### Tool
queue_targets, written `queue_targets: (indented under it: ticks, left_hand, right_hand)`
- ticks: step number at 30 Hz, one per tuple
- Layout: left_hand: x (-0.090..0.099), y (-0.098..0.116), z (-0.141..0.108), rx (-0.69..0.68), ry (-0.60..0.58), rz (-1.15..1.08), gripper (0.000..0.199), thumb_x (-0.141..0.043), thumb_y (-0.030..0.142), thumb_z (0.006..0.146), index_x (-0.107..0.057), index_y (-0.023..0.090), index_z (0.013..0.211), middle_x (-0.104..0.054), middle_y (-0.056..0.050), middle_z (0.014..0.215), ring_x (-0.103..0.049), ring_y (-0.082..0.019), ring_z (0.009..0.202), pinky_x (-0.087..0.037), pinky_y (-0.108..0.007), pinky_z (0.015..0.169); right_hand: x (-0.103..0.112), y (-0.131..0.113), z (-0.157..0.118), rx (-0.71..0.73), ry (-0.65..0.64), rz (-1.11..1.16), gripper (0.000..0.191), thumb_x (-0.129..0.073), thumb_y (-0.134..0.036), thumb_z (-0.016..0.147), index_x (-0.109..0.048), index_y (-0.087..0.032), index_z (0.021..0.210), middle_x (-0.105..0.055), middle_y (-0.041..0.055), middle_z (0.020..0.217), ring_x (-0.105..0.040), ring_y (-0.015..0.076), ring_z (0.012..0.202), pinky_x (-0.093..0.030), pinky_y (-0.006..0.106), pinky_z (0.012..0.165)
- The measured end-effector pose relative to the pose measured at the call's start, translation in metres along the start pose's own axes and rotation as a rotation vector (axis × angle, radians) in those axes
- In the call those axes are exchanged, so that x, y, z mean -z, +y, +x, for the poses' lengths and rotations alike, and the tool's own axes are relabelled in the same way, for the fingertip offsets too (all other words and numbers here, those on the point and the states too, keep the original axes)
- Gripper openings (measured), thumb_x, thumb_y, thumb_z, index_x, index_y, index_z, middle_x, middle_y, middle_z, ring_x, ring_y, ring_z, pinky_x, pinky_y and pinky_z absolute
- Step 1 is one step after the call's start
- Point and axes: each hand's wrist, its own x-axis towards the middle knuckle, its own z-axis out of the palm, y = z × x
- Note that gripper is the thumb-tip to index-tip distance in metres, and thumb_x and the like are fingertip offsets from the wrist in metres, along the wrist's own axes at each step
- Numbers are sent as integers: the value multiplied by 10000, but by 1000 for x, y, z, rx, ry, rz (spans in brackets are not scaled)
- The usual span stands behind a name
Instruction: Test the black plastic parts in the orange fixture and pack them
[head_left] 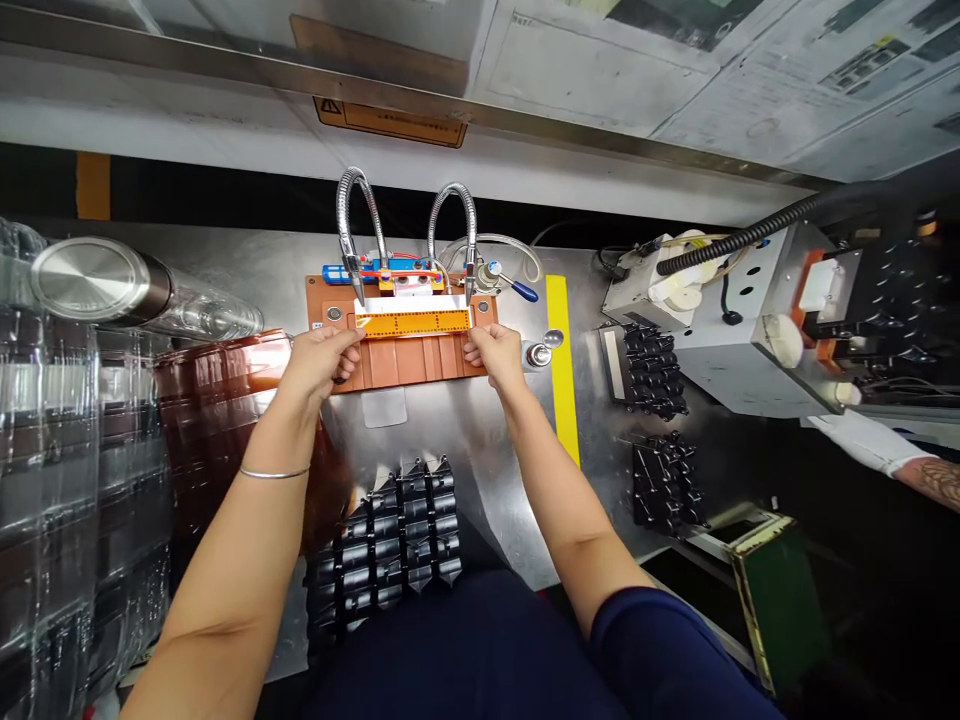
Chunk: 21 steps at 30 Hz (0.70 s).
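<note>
My left hand [321, 358] pinches the left end of a flat orange strip [416, 323] with dark markings, like a flexible circuit strip. At its right end, the fingers of my right hand [496, 354] are closed on it. The strip spans a brown fixture [379, 372], along the front of a white bar [420, 303]; whether it touches the fixture I cannot tell. Two bendable metal hoses [454, 192] arch over the fixture from behind, their nozzles pointing down. Behind the bar sits a blue cylinder part [341, 273]. A blue-handled lever [523, 291] stands at the right.
Black ribbed parts [397, 530] lie near my body, with more black parts [660, 370] at right. Clear plastic trays [75, 450], brown trays [217, 400] and a glass bottle [150, 290] are left. A small metal-capped bottle [538, 354] stands beside yellow tape [562, 380]. Another person's gloved hand [862, 442] is far right.
</note>
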Motion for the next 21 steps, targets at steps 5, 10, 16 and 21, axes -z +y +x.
queue_targets:
  ticks: [5,10,16,21]
  left_hand:
    - [19,1,0,42,-201,-35,62,-670,109,727,-637,96,676,-677,-54,613,-625,-91,505,-525,-158,493]
    - [29,-5,-20,-55,-124,-107,45,-649,124,759,-630,105,795,-679,-40,659,-629,-98,520,-534,-186,501]
    - [30,-31,-63,-196,-69,-67,168,-658,278,750,-610,127,807,-670,-30,683,-610,-100,529,-526,-217,523]
    - [23,-56,-98,-795,156,248,274,-561,385,830,-666,164,952,-710,-97,948,-655,-199,902,-529,-370,838]
  right_hand:
    - [35,37,-57,100,-91,-19,171,-618,-331,746,-564,-170,764,-636,-16,659,-564,86,518,-438,188,467]
    - [58,143,-176,74,-324,-346,646,-825,-380,536,-595,-210,1115,-686,70,1051,-646,213,861,-528,358,768]
    - [79,177,-209,52,-316,-210,305,-647,-405,741,-671,-199,965,-730,70,905,-690,266,839,-556,412,767]
    - [82,87,-145,670,-142,-610,384,-597,-299,787,-639,-199,1155,-688,111,1136,-647,274,1050,-497,442,949]
